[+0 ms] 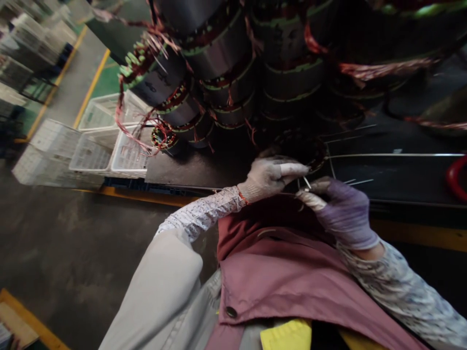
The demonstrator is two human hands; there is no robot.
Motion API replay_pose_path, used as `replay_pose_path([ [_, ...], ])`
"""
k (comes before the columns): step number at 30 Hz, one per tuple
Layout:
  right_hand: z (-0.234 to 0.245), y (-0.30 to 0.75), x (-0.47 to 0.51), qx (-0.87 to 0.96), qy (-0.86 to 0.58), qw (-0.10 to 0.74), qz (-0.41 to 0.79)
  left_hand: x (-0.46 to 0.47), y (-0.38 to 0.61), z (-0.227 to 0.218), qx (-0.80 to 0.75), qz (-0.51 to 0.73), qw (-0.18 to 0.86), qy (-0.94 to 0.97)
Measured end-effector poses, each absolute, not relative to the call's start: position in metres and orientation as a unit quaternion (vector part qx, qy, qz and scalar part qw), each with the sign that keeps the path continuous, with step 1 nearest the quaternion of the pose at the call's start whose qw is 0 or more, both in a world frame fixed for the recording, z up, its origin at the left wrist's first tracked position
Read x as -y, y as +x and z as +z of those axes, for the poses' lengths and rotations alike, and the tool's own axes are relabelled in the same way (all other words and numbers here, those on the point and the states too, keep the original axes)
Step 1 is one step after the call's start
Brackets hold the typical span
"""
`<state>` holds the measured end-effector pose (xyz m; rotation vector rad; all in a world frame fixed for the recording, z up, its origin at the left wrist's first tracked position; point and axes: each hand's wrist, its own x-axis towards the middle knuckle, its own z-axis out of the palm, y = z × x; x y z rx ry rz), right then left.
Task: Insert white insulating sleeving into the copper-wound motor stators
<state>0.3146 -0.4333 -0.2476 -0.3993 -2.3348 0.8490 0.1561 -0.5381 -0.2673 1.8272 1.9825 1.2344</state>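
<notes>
My left hand [272,176], in a pale knitted glove, has its fingers pressed together at the near rim of a dark stator [319,150] with a wound inside; what they pinch, if anything, is hidden. Close to its right is my right hand [341,209] in a purple glove with pale fingertips. Its fingers close on a thin white strip [306,182], which sticks up between the two hands beside the stator. Most of this stator lies in shadow, so its windings are hard to make out.
Stacked stators [215,43] with reddish wire leads [127,131] rise behind my hands. A long white strip [397,155] lies on the dark bench [412,182], near a red ring-like object [458,179] at right. White plastic crates [93,150] stand left of the bench.
</notes>
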Motion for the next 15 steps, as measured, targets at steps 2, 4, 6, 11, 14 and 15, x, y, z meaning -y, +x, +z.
replay_pose_path([
  [2, -0.245, 0.315, 0.433, 0.877, -0.155, 0.312, 0.331, 0.538, 0.156, -0.268, -0.673, 0.402, 0.091, 0.615],
  [4, -0.245, 0.311, 0.431, 0.880, -0.170, 0.306, 0.322, 0.538, 0.155, -0.268, -0.676, 0.399, 0.092, 0.614],
  [6, -0.246, 0.306, 0.428, 0.888, -0.181, 0.289, 0.307, 0.538, 0.154, -0.269, -0.673, 0.401, 0.092, 0.615],
  [11, -0.243, 0.311, 0.429, 0.888, -0.154, 0.293, 0.319, 0.536, 0.154, -0.270, -0.670, 0.410, 0.084, 0.613],
  [14, -0.241, 0.315, 0.432, 0.886, -0.175, 0.282, 0.324, 0.537, 0.154, -0.271, -0.665, 0.414, 0.077, 0.617],
  [15, -0.242, 0.314, 0.432, 0.886, -0.186, 0.276, 0.323, 0.537, 0.154, -0.271, -0.665, 0.412, 0.076, 0.619],
])
